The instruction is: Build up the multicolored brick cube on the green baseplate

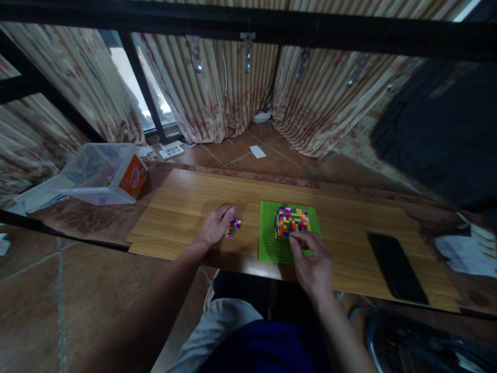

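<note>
Blue clothing (pixel 256 347) lies nearest. Left hand (pixel 217 224) half-curls beside loose toy bricks (pixel 233 228); right hand (pixel 313 259), fingertips nearly together, meets the brick block (pixel 292 218) on a green baseplate (pixel 267 248). Grips: cannot tell. Brick-placing seems underway, calling for precise pressing.

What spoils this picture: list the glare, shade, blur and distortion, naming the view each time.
Head view: the window is washed out white; head view: a pale sheen lies on the near edge of the wooden board; head view: the left forearm is dark and looks stretched toward the bottom; head view: the loose bricks are too soft to count.
</note>
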Demonstrator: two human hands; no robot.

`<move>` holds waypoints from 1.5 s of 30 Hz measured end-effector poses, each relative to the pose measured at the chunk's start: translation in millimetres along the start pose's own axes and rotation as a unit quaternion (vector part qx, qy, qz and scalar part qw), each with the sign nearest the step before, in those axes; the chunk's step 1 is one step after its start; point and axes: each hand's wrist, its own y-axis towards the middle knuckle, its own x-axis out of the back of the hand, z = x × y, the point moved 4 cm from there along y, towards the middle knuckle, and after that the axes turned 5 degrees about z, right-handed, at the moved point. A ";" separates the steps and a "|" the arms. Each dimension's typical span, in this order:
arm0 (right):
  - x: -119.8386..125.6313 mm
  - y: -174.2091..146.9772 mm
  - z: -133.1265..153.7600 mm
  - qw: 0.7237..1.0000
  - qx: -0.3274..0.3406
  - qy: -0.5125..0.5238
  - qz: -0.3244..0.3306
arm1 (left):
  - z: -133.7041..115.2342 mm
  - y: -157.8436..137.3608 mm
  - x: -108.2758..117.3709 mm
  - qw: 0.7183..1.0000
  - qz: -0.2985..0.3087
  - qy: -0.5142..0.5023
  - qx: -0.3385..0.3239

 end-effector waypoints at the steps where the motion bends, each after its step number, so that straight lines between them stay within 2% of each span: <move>1: 2.8 3.4 -4.1 1.000 0.009 -0.017 -0.020 | -0.4 0.0 0.2 1.000 -0.001 -0.001 0.001; 4: 5.0 10.4 -13.7 0.995 0.034 -0.072 -0.059 | -1.5 0.2 0.6 1.000 -0.003 -0.001 -0.001; 7: 2.1 12.4 -19.5 0.993 0.046 -0.089 -0.063 | -1.6 0.5 0.7 1.000 -0.003 0.001 -0.004; 20: 1.6 13.8 -31.9 0.995 -0.059 0.046 -0.072 | -0.9 0.8 0.8 1.000 -0.010 0.009 -0.007; 26: 3.8 14.5 -27.6 0.994 -0.062 0.047 -0.083 | -1.5 0.2 0.4 1.000 -0.007 0.010 0.001; 33: -5.6 20.2 -24.8 0.993 -0.077 0.016 -0.093 | -0.6 0.8 0.5 1.000 -0.005 0.007 -0.001; 45: -12.2 18.5 -27.1 0.991 -0.075 0.039 -0.105 | 0.7 0.6 -0.3 1.000 0.004 0.005 0.002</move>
